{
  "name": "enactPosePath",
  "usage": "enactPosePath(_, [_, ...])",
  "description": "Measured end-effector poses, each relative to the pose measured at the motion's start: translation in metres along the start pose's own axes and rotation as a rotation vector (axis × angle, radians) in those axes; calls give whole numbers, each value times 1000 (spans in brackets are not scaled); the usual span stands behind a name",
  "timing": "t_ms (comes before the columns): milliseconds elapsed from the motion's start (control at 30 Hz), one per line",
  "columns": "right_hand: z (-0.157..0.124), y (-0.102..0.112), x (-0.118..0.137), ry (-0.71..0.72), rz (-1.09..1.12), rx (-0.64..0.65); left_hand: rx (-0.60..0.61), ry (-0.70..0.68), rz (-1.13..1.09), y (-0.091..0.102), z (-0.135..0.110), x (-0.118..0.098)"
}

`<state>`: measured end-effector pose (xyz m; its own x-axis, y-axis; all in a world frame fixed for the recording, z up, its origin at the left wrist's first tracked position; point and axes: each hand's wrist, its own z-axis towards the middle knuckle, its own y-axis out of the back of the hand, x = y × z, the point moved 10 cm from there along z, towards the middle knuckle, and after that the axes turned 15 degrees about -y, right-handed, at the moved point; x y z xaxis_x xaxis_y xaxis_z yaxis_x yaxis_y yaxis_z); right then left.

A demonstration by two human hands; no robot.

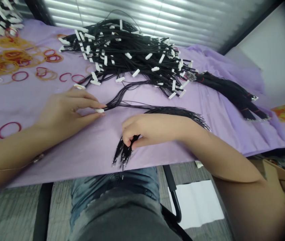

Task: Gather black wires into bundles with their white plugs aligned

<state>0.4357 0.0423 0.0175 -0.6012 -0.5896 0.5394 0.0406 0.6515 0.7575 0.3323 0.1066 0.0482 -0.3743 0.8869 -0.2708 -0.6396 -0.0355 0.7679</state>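
A small bundle of thin black wires [162, 109] lies across the purple cloth [57, 157] in front of me. My left hand [67, 112] pinches the bundle's white connector end [99, 110] between thumb and fingers. My right hand [152, 129] is closed around another bunch of black wires, whose bare tips [122, 155] fan out below the fingers near the table's front edge. Behind both hands sits a big heap of black wires with white connectors [129, 55].
Red and yellow rubber bands [14, 60] are scattered at the far left, one red band [9, 129] near my left wrist. Tied wire bundles [233, 90] lie at the right. Window blinds run behind the table. A white sheet [197, 202] lies on the floor.
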Motion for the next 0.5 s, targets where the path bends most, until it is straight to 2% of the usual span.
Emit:
enactPosePath(133, [2,7,-2,-19,-35,-103,15,449,-304,-9,-12,26])
enactPosePath(200, [3,11,-5,-26,-46,-144,8,599,-398,-12,-17,29])
enactPosePath(300, [9,15,-14,-67,-91,-241,-40,673,-544,-15,-17,29])
enactPosePath(433, [13,24,-24,-126,-199,-473,-170,820,-835,-28,-28,36])
enactPosePath(500, [11,29,-25,-131,-195,-519,-233,886,-909,-31,-34,39])
